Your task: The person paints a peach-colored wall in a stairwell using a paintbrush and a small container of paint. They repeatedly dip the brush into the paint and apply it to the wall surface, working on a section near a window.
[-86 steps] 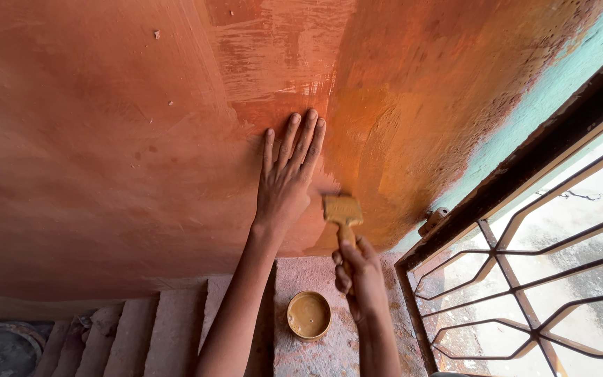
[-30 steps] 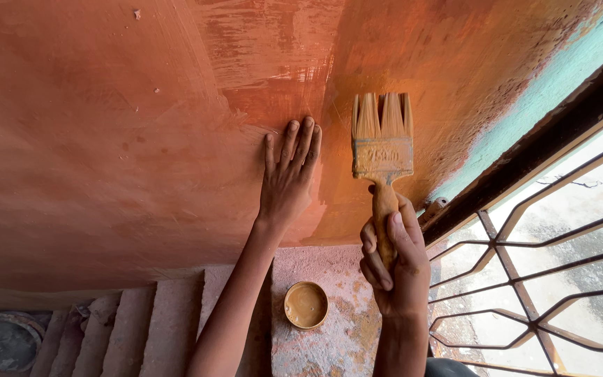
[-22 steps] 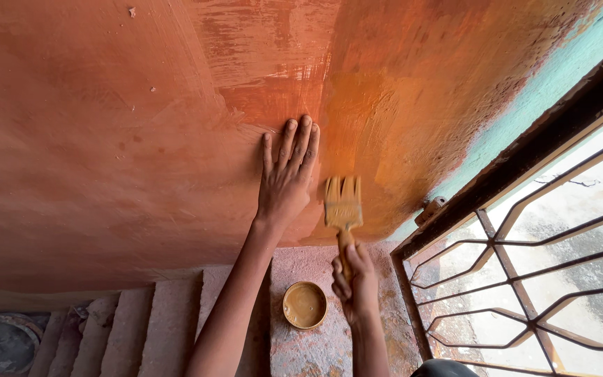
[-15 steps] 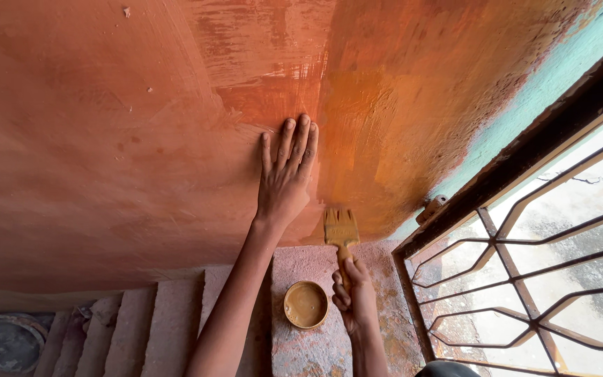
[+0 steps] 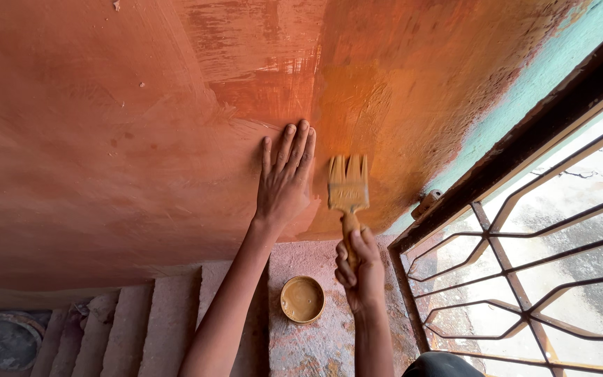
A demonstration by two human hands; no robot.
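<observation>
Gripping the paintbrush (image 5: 348,192) by its handle, my right hand (image 5: 361,269) has its fingers curled tight around the wood, bristles pointing up. Bristles and ferrule are coated in ochre paint. The brush head sits against the orange wall (image 5: 106,139), just beside my left hand (image 5: 284,185) on its right side.

Left hand lies flat on the wall, palm down, fingers stretched upward and held close together, thumb tucked toward the brush. It holds nothing. Fingertips reach the lower edge of a darker, wetter-looking patch of paint.

Taking the brush as landmark:
- Above and to its right, the wall shows a glossy ochre-orange band with visible brush strokes.
- Above and to its left, a redder, streaky patch; further left the wall is a duller, matt terracotta.
- Below it, just left of my right wrist, a small round bowl (image 5: 302,299) of tan paint stands on a speckled pinkish ledge (image 5: 315,349).
- To its right, a dark window frame (image 5: 525,139) with a metal grille (image 5: 511,272) of curved bars; a strip of pale green wall runs along the frame.
- Far below-left, stone steps (image 5: 141,321), and beyond them a round grey pan (image 5: 1,342), partly cut off by the picture edge.
</observation>
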